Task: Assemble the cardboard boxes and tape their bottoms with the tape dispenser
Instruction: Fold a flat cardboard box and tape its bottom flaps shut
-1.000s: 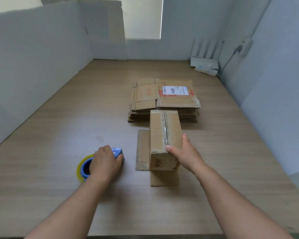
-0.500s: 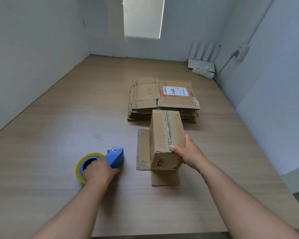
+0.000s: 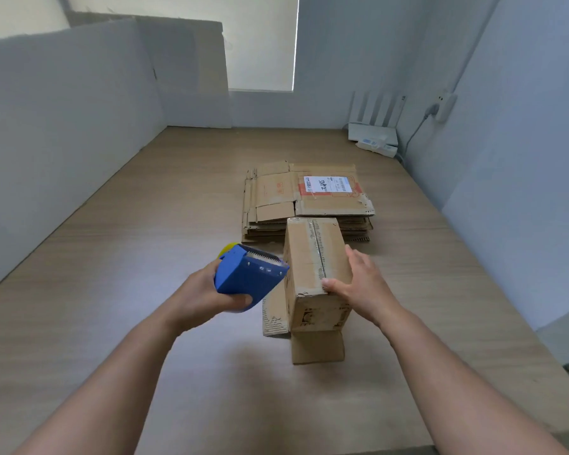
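Observation:
An assembled cardboard box stands upside down on the table, its bottom flaps meeting in a seam on top and its lower flaps spread out on the wood. My right hand rests on the box's near right top edge, thumb on the seam end and fingers along the right side. My left hand grips the blue tape dispenser in the air just left of the box, its toothed blade pointing toward the box. The yellow tape roll is mostly hidden behind the dispenser.
A stack of flattened cardboard boxes lies behind the upright box, the top one bearing a white label. A white router sits in the far right corner. White walls enclose the wooden table on the left, back and right.
My left hand has lifted the tape dispenser off the table and brought it up and right, next to the box. My right hand stays on the box.

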Tool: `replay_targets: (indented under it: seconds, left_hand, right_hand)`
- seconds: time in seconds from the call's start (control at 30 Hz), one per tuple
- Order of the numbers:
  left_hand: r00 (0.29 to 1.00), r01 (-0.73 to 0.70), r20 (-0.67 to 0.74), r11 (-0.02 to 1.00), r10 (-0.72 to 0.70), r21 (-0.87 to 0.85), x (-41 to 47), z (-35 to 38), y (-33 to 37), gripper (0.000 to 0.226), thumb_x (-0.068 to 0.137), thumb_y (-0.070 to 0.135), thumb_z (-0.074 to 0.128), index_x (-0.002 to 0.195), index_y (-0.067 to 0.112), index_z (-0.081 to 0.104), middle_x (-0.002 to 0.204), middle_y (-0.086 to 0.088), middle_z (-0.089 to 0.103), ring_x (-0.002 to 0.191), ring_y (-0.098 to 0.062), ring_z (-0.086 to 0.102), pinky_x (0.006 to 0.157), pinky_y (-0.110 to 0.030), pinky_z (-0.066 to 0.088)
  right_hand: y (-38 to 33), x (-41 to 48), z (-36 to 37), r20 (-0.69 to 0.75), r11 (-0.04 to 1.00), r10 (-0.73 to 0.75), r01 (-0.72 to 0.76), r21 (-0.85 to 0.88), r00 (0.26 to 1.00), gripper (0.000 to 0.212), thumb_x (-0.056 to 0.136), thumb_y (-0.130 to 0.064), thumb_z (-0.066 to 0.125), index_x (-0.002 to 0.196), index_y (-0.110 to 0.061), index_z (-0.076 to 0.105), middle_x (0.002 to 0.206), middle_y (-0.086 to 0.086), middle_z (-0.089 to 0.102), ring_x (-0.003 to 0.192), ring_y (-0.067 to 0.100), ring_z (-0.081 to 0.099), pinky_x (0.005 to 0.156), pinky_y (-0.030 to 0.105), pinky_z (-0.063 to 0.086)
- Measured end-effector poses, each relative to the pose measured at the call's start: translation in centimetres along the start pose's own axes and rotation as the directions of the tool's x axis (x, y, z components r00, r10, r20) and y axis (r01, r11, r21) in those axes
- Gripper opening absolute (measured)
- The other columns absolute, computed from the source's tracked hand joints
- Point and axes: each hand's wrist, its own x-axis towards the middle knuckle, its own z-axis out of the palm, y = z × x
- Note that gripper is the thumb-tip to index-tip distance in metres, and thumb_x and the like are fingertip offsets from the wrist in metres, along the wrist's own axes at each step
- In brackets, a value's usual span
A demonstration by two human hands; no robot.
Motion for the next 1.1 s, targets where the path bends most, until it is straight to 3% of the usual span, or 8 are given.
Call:
replay_targets:
  seconds: [0.07,0.17,0.23,0.47,0.63,0.77,0.9,1.1]
  left_hand:
    - [0.997,-0.062,0.049,0.998,0.061,0.005,-0.3,-0.1,1.3,0.051,0.061,0.022,0.076,0.108,0.029,0.058,0.091,0.009,0.068,0.082,-0.009,0.065,0.068,-0.023,0.056]
    - [0.987,-0.101,0.128,0.995,0.097,0.023,-0.2,0.3,2.4,0.052,0.061,0.023,0.076,0.110,0.028,0.058,0.094,0.010,0.068,0.085,-0.010,0.065,0.069,-0.023,0.056]
    - [0.978,-0.115,0.178,0.993,0.107,0.035,-0.2,0.7,3.0,0.052,0.061,0.023,0.075,0.110,0.028,0.058,0.094,0.010,0.068,0.087,-0.011,0.066,0.070,-0.022,0.055]
    - [0.960,-0.087,0.279,0.981,0.037,0.171,0.5,2.0,4.3,0.044,0.062,0.035,0.072,0.104,0.032,0.058,0.090,0.019,0.066,0.084,-0.004,0.064,0.070,-0.022,0.054]
    - [0.970,-0.027,0.240,0.975,-0.028,0.222,0.6,2.4,5.8,0.061,0.045,0.065,0.070,0.091,0.026,0.065,0.082,0.013,0.070,0.070,-0.005,0.067,0.057,-0.014,0.047]
    - [0.963,0.014,0.256,0.961,-0.088,0.278,0.7,1.8,7.5,0.089,0.023,0.084,0.070,0.085,0.020,0.066,0.078,0.005,0.072,0.068,-0.012,0.069,0.062,-0.021,0.048]
    - [0.949,0.107,0.229,0.905,-0.217,0.411,0.2,-2.6,8.5,0.099,0.019,0.078,0.076,0.088,0.009,0.070,0.081,-0.010,0.073,0.076,-0.029,0.071,0.070,-0.035,0.049]
    - [0.867,0.288,0.141,0.712,-0.478,0.640,0.2,-4.5,8.7,0.108,0.009,0.083,0.071,0.090,0.010,0.072,0.078,-0.004,0.075,0.071,-0.022,0.072,0.078,-0.036,0.054]
  right_hand:
    - [-0.8,-0.7,-0.9,-0.095,0.990,-0.127,0.132,0.048,0.987,0.074,0.086,-0.044,0.063,0.148,-0.022,0.028,0.154,-0.001,0.027,0.140,0.016,0.024,0.116,0.039,0.024]
    - [-2.8,-2.5,-2.8,-0.081,0.847,-0.260,0.267,0.460,0.962,0.051,0.081,-0.040,0.068,0.129,-0.034,0.052,0.133,-0.013,0.053,0.123,0.003,0.047,0.107,0.038,0.040]
    - [-3.9,-3.5,-3.9,-0.048,0.756,-0.316,0.282,0.590,0.948,0.042,0.075,-0.036,0.068,0.116,-0.035,0.060,0.114,-0.017,0.064,0.107,0.001,0.057,0.095,0.034,0.049]
    - [-4.5,-4.0,-4.2,-0.103,0.787,-0.376,0.376,0.489,0.921,0.011,0.087,-0.011,0.065,0.087,-0.021,0.066,0.082,-0.005,0.066,0.078,0.007,0.061,0.072,0.022,0.053]
    - [-3.6,-3.5,-3.4,-0.240,0.834,-0.240,0.326,0.445,0.941,0.007,0.091,-0.015,0.061,0.085,-0.016,0.064,0.075,-0.009,0.061,0.069,0.000,0.055,0.061,0.014,0.045]
    - [-3.2,-3.9,-3.1,-0.237,0.818,-0.165,0.267,0.510,0.957,0.013,0.091,-0.013,0.060,0.079,-0.019,0.062,0.069,-0.007,0.060,0.060,-0.001,0.055,0.055,0.012,0.043]
    - [-0.9,-4.1,-3.9,-0.271,0.764,0.026,0.156,0.627,0.962,0.017,0.091,-0.010,0.060,0.074,-0.014,0.062,0.063,-0.003,0.060,0.047,0.003,0.050,0.049,0.019,0.046]
    - [3.0,-3.3,-2.2,-0.191,0.783,0.212,-0.050,0.620,0.959,0.016,0.087,-0.007,0.062,0.071,-0.008,0.063,0.061,0.001,0.061,0.046,0.012,0.048,0.049,0.027,0.048]
